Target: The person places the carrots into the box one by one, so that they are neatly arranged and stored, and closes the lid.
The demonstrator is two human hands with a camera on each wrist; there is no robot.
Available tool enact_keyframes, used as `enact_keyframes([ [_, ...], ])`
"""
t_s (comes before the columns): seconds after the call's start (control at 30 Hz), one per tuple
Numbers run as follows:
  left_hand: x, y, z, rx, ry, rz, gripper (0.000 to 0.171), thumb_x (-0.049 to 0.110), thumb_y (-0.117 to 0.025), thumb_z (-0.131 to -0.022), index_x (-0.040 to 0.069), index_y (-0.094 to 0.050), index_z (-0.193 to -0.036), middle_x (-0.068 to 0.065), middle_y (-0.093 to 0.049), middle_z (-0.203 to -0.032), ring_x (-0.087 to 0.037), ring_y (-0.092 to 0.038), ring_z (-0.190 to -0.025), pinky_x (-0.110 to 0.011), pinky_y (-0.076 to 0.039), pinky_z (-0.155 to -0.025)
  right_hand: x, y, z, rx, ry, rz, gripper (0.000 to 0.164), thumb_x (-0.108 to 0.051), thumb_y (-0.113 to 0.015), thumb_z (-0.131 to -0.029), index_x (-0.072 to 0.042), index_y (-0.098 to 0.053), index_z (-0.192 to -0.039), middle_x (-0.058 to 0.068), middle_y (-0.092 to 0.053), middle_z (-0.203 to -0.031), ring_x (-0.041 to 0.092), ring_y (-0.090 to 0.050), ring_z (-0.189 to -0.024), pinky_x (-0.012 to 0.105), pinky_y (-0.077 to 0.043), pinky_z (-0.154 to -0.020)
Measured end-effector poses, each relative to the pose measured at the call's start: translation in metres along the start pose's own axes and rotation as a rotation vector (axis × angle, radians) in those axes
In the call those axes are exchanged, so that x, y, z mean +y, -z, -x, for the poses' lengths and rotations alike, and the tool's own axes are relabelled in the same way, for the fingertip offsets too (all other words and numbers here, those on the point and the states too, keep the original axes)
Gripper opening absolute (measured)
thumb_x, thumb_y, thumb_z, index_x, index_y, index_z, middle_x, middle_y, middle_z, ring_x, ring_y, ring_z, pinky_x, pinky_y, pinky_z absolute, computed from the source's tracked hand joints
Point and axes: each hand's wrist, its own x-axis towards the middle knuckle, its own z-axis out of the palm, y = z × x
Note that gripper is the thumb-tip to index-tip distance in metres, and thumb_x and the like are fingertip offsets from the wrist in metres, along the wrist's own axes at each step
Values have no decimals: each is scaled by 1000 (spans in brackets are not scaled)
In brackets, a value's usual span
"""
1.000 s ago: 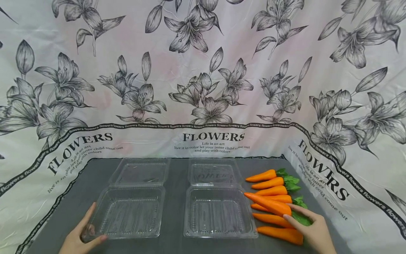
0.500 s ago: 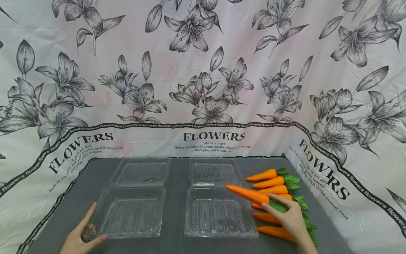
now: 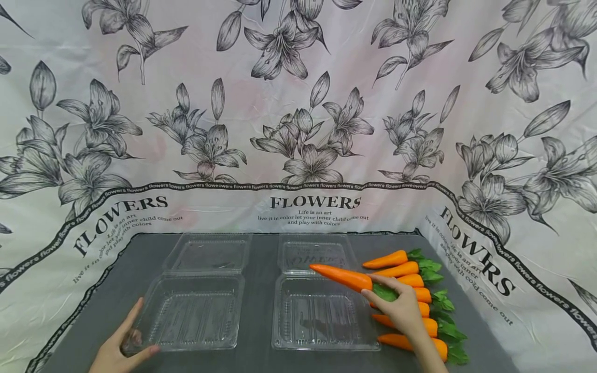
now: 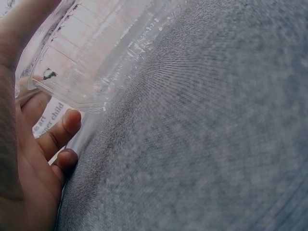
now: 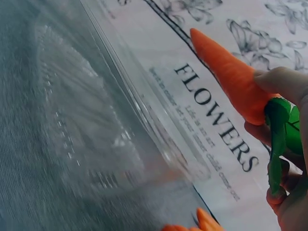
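In the head view my right hand (image 3: 396, 305) pinches an orange carrot (image 3: 342, 277) by its thick end, thumb and index finger near the green leafy top. The carrot hangs above the right clear plastic clamshell box (image 3: 303, 324), tip to the left. The right wrist view shows the thumb on the orange carrot (image 5: 236, 79), its green leaves (image 5: 284, 125) inside the hand. My left hand (image 3: 116, 344) rests at the near left corner of the left clamshell box (image 3: 200, 324), thumb and index finger spread. In the left wrist view the fingertips (image 4: 71, 120) lie beside its clear wall.
Several carrots (image 3: 412, 342) lie in a column right of the boxes, leafy tops to the right. Both boxes stand with lids (image 3: 210, 254) folded back on the grey table (image 3: 256, 311). A flower-printed curtain (image 3: 322, 129) hangs behind and around the sides.
My right hand has lifted the carrot off the row and carried it leftward and slightly up, over the right box. My left hand stays in place.
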Motion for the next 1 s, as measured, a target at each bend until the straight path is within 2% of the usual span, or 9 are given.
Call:
enact_keyframes([
  [0.07, 0, 0, 1, 1, 2, -2, 114, 42, -79, -96, 34, 7, -171, -3, -51, -84, -10, -43, -70, -30, -37, -61, -2, -7, -2, -2, 22, 4, 42, -20, -89, -89, -11, -78, -128, 11, -76, -118, 4, -66, -79, 28, -56, -65],
  [0.13, 0, 0, 2, 5, -1, -6, 114, 41, -79, -96, 34, 6, -171, -3, -51, -84, -10, -42, -70, -30, -37, -60, -3, -14, -4, -2, 48, 8, 41, -21, -89, -89, -13, -79, -128, 12, -76, -122, 3, -67, -90, 26, -56, -68],
  [0.2, 1, 0, 2, 14, -11, -10, 114, 41, -80, -96, 32, 5, -172, -2, -51, -84, -10, -42, -70, -30, -37, -60, -4, -21, -6, -5, 68, -16, 41, -19, -90, -87, -13, -80, -126, 15, -75, -122, 9, -67, -85, 29, -55, -61],
  [0.33, 1, 0, 2, 17, -21, -20, 115, 41, -80, -96, 31, 5, -172, -2, -51, -84, -10, -42, -72, -30, -37, -61, -7, -35, -10, 13, 104, -17, 40, -18, -93, -84, -13, -81, -122, 13, -74, -117, 12, -61, -79, 27, -54, -60],
  [0.5, 0, 1, 0, -5, -12, -14, 115, 41, -79, -96, 31, 7, -171, -2, -50, -84, -10, -41, -71, -31, -36, -61, -14, -50, -13, 4, 102, -41, 39, -18, -93, -84, -11, -82, -121, 14, -75, -113, 14, -54, -68, 28, -48, -52],
  [0.73, -1, 1, -1, -10, -9, -15, 115, 42, -79, -96, 30, 7, -171, -3, -50, -84, -11, -40, -72, -31, -36, -61, -21, -68, -17, -17, 123, -67, 40, -18, -94, -82, -12, -82, -120, 11, -75, -107, 14, -55, -71, 26, -48, -55],
  [1.0, -1, 1, -2, -6, -8, -27, 116, 43, -80, -95, 30, 6, -172, -2, -51, -83, -11, -39, -70, -30, -35, -60, -29, -90, -20, -19, 166, 6, 40, -23, -95, -81, -16, -83, -119, 6, -73, -103, 13, -57, -77, 26, -50, -60],
])
